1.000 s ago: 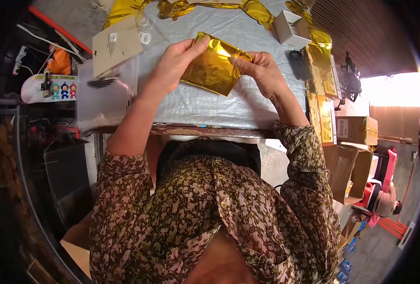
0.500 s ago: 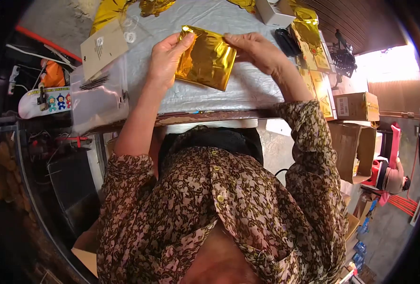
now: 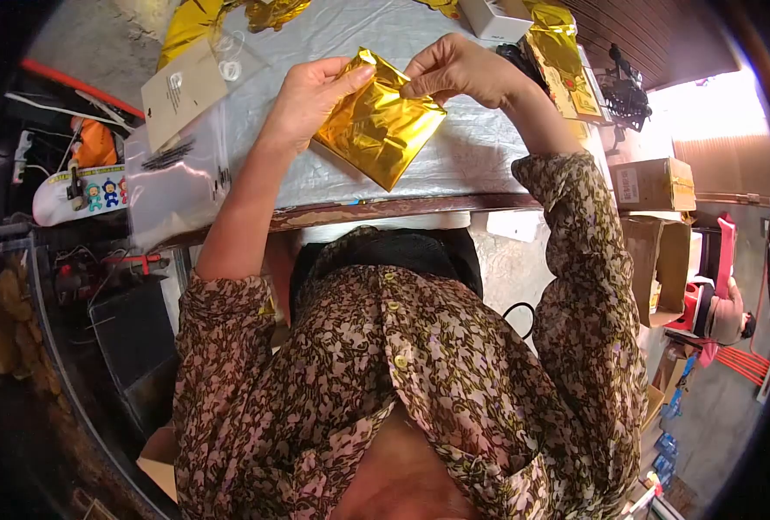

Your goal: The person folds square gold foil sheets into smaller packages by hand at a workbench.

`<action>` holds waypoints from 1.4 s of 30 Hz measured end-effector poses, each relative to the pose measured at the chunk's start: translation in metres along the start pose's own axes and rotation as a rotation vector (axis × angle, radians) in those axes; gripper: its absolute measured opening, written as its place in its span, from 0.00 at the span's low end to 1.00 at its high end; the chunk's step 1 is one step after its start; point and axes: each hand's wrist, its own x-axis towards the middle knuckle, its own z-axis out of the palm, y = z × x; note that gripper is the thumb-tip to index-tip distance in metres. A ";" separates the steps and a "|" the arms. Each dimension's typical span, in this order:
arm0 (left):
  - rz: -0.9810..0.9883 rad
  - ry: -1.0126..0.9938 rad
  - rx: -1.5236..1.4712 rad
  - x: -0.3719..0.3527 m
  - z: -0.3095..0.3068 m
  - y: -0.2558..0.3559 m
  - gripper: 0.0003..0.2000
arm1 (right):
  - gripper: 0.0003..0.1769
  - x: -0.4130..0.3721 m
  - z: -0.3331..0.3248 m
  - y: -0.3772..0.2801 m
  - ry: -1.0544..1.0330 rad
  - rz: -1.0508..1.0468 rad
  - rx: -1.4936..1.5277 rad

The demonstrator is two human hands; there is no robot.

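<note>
A shiny gold foil packet [image 3: 383,130], roughly square and creased, is held above the silver-covered table [image 3: 489,178]. My left hand [image 3: 311,100] grips its left upper edge, thumb on the front face. With bent fingers, my right hand [image 3: 454,74] pinches the packet's upper right edge. The packet is tilted, one corner pointing down toward the table's front edge. The fingers behind the foil are hidden.
Clear plastic sheets [image 3: 177,186] and a beige card [image 3: 181,95] lie to the left. More gold foil [image 3: 277,12] is at the back. A white box [image 3: 496,19] and a cardboard box [image 3: 658,184] are to the right. Another person [image 3: 725,316] is far right.
The packet has turned and its lower corner has swung down. My right hand has shifted slightly up, and its fingers have curled into a pinch at the edge.
</note>
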 end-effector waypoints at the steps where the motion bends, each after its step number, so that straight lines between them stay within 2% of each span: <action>1: -0.001 -0.001 -0.001 0.000 0.000 0.000 0.16 | 0.09 -0.001 0.000 0.000 0.008 -0.007 -0.023; 3: 0.007 0.008 0.000 -0.001 0.002 0.006 0.17 | 0.08 -0.003 0.007 -0.005 0.060 0.001 -0.057; 9: 0.074 0.053 0.033 0.010 0.002 0.009 0.16 | 0.08 -0.005 0.010 -0.006 0.042 0.022 -0.028; 14: -0.085 0.101 0.065 0.017 -0.002 0.005 0.16 | 0.08 -0.007 0.019 -0.003 0.048 0.032 -0.018; 21: -0.125 0.118 0.262 0.012 0.002 0.030 0.14 | 0.08 -0.004 0.025 0.006 0.112 0.047 0.043; 23: 0.032 0.118 0.147 0.011 -0.006 0.027 0.21 | 0.08 -0.003 0.023 0.008 0.131 0.053 0.065; 24: 0.033 0.109 0.149 0.009 -0.014 0.023 0.21 | 0.07 -0.002 0.022 0.009 0.201 0.059 0.127; 26: 0.152 0.258 0.041 0.000 -0.029 0.012 0.27 | 0.07 0.000 0.018 0.012 0.322 0.060 0.228; 27: 0.157 0.248 0.042 -0.007 -0.029 0.005 0.27 | 0.07 0.000 0.017 0.012 0.333 0.056 0.228; 29: 0.031 0.502 -0.294 -0.026 -0.028 -0.014 0.29 | 0.07 0.003 0.017 0.008 0.474 0.001 0.349; 31: -0.085 0.487 -0.366 -0.042 -0.016 -0.050 0.25 | 0.09 0.004 0.018 0.004 0.478 -0.034 0.383; 33: -0.093 0.236 -0.368 -0.060 0.026 -0.036 0.23 | 0.09 0.011 0.026 0.004 0.540 -0.086 0.421; 35: -0.048 0.208 -0.316 -0.056 0.059 -0.023 0.21 | 0.09 0.014 0.034 -0.001 0.534 -0.103 0.437; 38: 0.038 0.253 -0.296 -0.035 0.067 -0.025 0.20 | 0.09 0.018 0.045 -0.007 0.548 -0.135 0.429; 41: -0.032 0.310 -0.234 -0.025 0.067 -0.024 0.14 | 0.08 0.016 0.050 -0.013 0.565 -0.107 0.423; 42: 0.002 0.341 -0.274 -0.024 0.070 -0.024 0.13 | 0.08 0.016 0.052 -0.013 0.564 -0.107 0.450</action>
